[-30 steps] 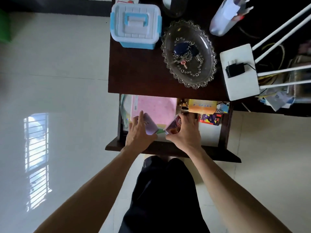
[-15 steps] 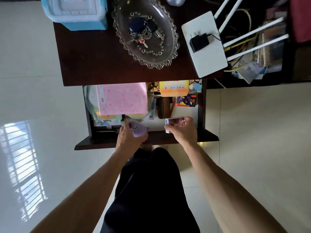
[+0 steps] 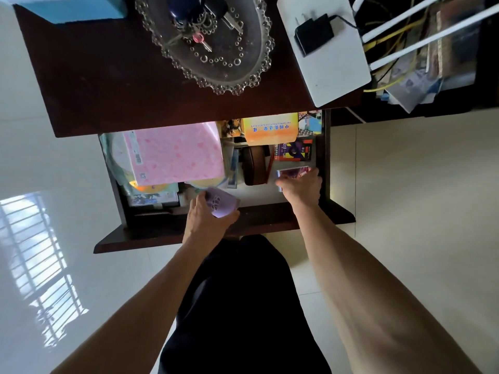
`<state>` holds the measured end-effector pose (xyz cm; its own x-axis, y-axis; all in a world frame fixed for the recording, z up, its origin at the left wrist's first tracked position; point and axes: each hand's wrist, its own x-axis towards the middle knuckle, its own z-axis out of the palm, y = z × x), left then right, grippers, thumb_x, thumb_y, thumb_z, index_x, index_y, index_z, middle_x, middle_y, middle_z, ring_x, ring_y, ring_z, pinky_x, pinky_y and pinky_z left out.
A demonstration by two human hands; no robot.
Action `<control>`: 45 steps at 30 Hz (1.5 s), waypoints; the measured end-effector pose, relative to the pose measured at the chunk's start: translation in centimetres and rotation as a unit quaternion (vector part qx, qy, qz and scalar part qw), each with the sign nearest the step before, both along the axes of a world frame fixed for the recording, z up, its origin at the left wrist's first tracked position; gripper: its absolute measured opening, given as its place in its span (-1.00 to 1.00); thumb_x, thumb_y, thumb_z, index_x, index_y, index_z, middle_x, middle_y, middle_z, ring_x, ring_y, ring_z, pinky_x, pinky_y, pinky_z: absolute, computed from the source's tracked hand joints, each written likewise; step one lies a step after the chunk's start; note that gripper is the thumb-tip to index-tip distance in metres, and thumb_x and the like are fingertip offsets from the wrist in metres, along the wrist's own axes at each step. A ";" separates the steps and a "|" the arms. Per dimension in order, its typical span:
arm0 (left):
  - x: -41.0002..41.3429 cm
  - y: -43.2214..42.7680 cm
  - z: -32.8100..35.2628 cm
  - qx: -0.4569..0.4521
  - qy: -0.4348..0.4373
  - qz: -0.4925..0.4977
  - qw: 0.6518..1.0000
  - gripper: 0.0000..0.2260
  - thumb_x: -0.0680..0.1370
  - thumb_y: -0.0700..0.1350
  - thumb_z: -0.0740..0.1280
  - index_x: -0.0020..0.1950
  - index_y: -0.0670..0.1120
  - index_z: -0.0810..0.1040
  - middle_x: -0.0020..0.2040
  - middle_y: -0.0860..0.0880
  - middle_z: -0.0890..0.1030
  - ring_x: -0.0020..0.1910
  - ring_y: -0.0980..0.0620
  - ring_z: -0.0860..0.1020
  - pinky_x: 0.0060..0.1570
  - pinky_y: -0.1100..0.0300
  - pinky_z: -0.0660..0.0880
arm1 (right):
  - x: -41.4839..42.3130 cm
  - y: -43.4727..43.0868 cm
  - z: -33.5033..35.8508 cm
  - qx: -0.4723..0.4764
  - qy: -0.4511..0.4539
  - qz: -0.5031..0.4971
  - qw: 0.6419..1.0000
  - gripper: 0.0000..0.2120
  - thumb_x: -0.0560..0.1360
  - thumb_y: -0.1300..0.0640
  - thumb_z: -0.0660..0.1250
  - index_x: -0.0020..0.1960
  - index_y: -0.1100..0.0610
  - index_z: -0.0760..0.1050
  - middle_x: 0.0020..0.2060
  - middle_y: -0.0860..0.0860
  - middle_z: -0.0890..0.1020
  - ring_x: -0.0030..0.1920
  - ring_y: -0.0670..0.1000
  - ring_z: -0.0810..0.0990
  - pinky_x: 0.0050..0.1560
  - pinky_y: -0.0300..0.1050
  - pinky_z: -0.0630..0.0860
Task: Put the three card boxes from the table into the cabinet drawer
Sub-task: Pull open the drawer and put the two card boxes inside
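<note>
Over the open drawer (image 3: 322, 147), your left hand (image 3: 206, 218) grips the lilac card box (image 3: 222, 203); right hand (image 3: 301, 186) clasps the purple-red card box (image 3: 293, 172) just beyond its fingers.

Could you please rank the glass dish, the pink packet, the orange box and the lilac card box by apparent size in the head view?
1. Glass dish
2. Pink packet, close behind
3. Orange box
4. Lilac card box, partly hidden by the left hand

Glass dish (image 3: 251, 76) of keys (image 3: 199, 25), white router (image 3: 329, 63)
</note>
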<state>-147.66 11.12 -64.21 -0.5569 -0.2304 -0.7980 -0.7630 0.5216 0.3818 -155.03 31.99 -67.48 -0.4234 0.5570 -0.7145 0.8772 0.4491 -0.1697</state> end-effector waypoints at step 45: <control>-2.6 -0.9 8.0 0.052 0.061 -0.278 0.957 0.12 0.33 0.00 0.56 0.60 0.01 -0.20 0.53 -0.04 0.23 0.36 -0.12 0.46 0.17 -0.07 0.55 | 0.8 -4.9 12.4 -0.255 0.039 0.468 0.845 -0.06 0.33 0.11 0.61 0.59 0.05 0.21 0.55 -0.02 0.34 0.51 0.02 0.33 0.47 -0.08 0.25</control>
